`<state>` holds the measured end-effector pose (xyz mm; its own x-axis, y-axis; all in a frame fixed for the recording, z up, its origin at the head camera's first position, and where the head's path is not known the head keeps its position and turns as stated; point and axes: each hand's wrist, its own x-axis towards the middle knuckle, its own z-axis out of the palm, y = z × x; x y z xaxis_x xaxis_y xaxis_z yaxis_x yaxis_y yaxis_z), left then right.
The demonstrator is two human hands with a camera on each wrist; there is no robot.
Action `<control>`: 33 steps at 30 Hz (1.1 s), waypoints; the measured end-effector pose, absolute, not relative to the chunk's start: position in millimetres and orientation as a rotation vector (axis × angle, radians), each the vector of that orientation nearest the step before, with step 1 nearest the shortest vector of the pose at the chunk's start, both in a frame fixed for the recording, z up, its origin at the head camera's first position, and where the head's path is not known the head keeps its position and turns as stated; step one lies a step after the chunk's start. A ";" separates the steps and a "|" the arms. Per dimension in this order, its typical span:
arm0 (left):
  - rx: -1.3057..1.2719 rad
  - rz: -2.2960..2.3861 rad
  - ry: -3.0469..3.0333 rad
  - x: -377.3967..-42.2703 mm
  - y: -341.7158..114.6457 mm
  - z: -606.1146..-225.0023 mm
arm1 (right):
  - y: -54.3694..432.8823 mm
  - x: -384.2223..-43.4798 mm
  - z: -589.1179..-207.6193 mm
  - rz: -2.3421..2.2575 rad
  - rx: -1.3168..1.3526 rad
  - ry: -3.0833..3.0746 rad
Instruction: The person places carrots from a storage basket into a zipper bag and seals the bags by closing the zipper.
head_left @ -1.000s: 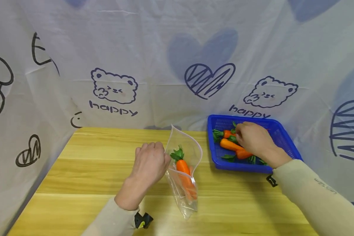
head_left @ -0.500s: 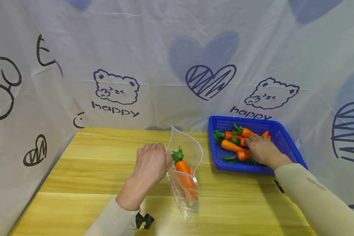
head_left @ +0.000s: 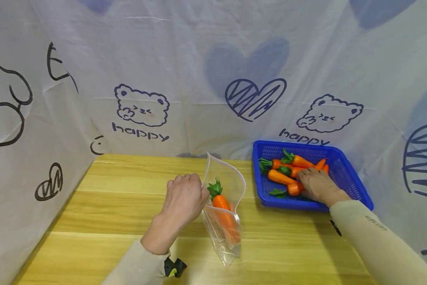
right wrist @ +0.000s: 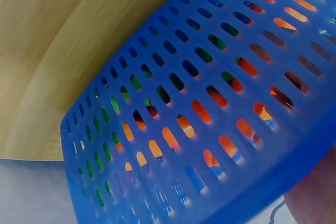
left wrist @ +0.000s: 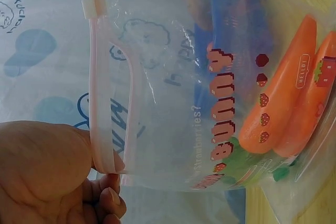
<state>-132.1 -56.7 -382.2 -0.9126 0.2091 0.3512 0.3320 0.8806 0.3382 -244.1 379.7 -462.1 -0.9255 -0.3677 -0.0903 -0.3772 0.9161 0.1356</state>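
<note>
My left hand pinches the rim of a clear zip bag between thumb and fingers, holding its mouth apart. Pink strips line the opening, and a white slider sits at one end. Inside the bag lie orange carrots with green leaves; two show in the left wrist view. My right hand is down in the blue basket, its fingers among several carrots. One carrot's thick end shows beside the fingertips. Those fingertips are hidden, so their grip is unclear.
The basket has slotted walls and stands at the back right of the wooden table. Behind the table hangs a printed white cloth, with more cloth at the left and right sides.
My right hand has lowered and shifted slightly right within the basket, uncovering carrots at the back, then settled among them. My left hand keeps its hold on the bag, almost unmoved.
</note>
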 end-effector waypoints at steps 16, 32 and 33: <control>-0.396 -0.585 -2.785 -132.7 -57.0 -381.7 | 371.4 -244.8 -460.4 0.198 -0.561 3.038; -0.389 -0.583 -2.797 -133.8 -57.3 -382.3 | 365.8 -249.1 -463.0 0.291 -0.532 3.127; -0.386 -0.585 -2.799 -133.7 -57.5 -382.1 | 364.7 -249.6 -462.8 0.285 -0.541 3.149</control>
